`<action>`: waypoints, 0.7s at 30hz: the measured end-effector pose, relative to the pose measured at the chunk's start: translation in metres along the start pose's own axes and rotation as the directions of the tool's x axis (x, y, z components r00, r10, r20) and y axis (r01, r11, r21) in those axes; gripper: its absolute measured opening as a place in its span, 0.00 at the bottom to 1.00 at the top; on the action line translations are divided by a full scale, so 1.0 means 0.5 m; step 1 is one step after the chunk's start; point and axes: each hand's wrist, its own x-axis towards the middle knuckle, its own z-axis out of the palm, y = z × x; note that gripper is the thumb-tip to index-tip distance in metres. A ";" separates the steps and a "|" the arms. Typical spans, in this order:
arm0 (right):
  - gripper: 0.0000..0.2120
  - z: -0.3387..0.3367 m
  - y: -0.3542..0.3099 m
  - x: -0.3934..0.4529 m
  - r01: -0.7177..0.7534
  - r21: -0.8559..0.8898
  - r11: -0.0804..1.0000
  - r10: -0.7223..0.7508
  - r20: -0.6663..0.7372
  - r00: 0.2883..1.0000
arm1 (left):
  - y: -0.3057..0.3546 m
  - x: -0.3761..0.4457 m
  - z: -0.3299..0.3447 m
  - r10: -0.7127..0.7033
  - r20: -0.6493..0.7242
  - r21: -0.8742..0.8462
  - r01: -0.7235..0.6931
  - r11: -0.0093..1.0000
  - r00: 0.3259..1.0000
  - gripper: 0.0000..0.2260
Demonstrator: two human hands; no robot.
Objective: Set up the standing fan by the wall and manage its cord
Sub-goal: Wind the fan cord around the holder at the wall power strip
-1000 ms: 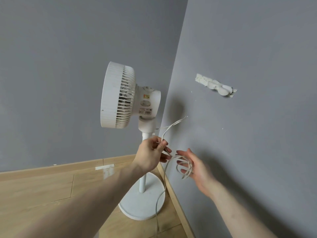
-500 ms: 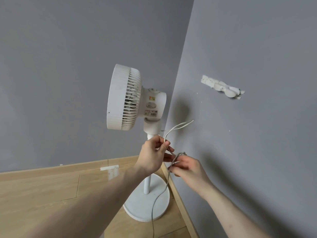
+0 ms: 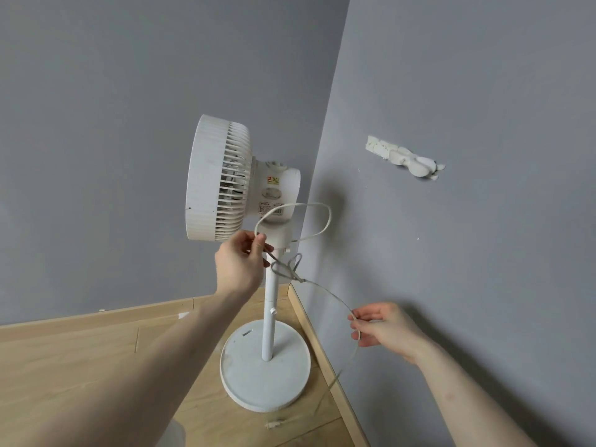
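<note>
- Standing fan [image 3: 222, 179] is upright in the room corner, its round base [image 3: 265, 375] on the wood floor [image 3: 80, 366], just beside the baseboard [image 3: 317, 337]. Placement by the wall looks done.
- Cord [image 3: 322, 221] not yet tidy: one open loop rises above the left fingers, a small knot-like bunch [image 3: 285, 269] sits just right of them, and a blurred strand runs from there down to the right fingers.
- Left hand [image 3: 240, 264], fingers curled, pinches the cord close to the fan pole [image 3: 271, 304], just under the fan head.
- Right hand [image 3: 383, 327], lower and nearer the right wall [image 3: 467, 285], pinches the strand between thumb and fingers; the cord droops below it toward the floor.
- Judgement: mid cord-management, likely tightening or undoing the bunch; securing the bundle is left. Plug not visible, so cannot tell if it is plugged in.
- Room: two grey walls meeting in a corner behind the fan; white patched plaster mark [image 3: 406, 158] on the right wall, well above the right fingers.
- Floor: light wood planks, a few small white chips [image 3: 274, 424] near the base.
</note>
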 end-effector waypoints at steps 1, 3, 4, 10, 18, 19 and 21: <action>0.04 -0.006 0.020 0.007 -0.033 -0.009 0.999 0.033 -0.008 0.999 | -0.001 0.005 -0.003 -0.003 -0.024 -0.008 0.003 1.000 1.000 0.10; 0.04 -0.010 0.058 0.023 -0.108 -0.053 0.993 0.108 -0.005 0.994 | -0.001 0.007 -0.007 0.000 -0.061 -0.012 -0.001 1.000 0.998 0.10; 0.04 -0.008 0.072 0.028 -0.144 -0.086 0.986 0.145 0.004 0.989 | -0.001 0.007 -0.007 0.005 -0.076 -0.011 -0.006 1.000 0.997 0.10; 0.10 -0.017 0.126 0.040 -0.305 -0.288 0.908 0.285 -0.109 0.952 | 0.028 0.019 -0.016 -0.052 -0.228 -0.153 0.017 0.988 0.972 0.12; 0.09 -0.017 0.165 0.011 -0.343 -0.854 0.391 0.488 -0.124 0.864 | 0.043 0.007 -0.023 0.004 -0.112 -0.236 -0.031 0.971 0.994 0.11; 0.11 -0.007 0.158 0.012 -0.300 -0.876 0.379 0.472 -0.095 0.876 | 0.043 0.001 -0.020 0.039 -0.052 -0.226 -0.050 0.973 0.998 0.10; 0.17 0.011 0.135 0.019 -0.200 -0.848 0.491 0.403 0.018 0.915 | 0.044 -0.016 -0.011 0.106 0.052 -0.206 -0.093 0.974 0.993 0.09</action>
